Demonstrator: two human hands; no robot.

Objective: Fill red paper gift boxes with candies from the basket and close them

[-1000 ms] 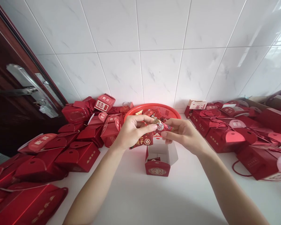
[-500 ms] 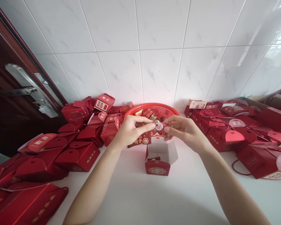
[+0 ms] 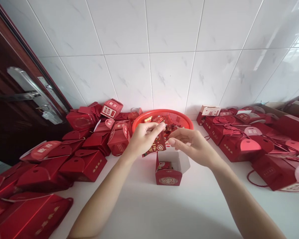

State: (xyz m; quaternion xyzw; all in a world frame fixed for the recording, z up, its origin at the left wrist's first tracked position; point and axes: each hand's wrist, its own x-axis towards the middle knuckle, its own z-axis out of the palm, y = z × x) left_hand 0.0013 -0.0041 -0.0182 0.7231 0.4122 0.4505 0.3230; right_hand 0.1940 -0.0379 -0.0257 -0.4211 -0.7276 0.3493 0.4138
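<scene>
My left hand (image 3: 146, 137) is closed on a dark red candy packet (image 3: 157, 145) with gold characters, which hangs below the fingers. To its right, my right hand (image 3: 190, 144) has thumb and fingers parted with nothing between them. Below both hands, a small red gift box (image 3: 168, 178) stands on the table with its top flaps up. Inside it lie a few wrapped sweets (image 3: 164, 165). Just behind the hands sits a red plastic basket (image 3: 183, 117) of wrapped sweets, partly hidden by them.
Many red gift boxes (image 3: 84, 166) crowd the left side of the white table (image 3: 149, 212). More boxes (image 3: 236, 146), some with cord handles, stand on the right. A tiled wall (image 3: 169, 79) rises behind, and a dark door (image 3: 12, 116) is at the left.
The small wrapped sweets held between both hands have left the right fingers, and more sweets now show in the box. My right hand has opened; my left still holds the packet.
</scene>
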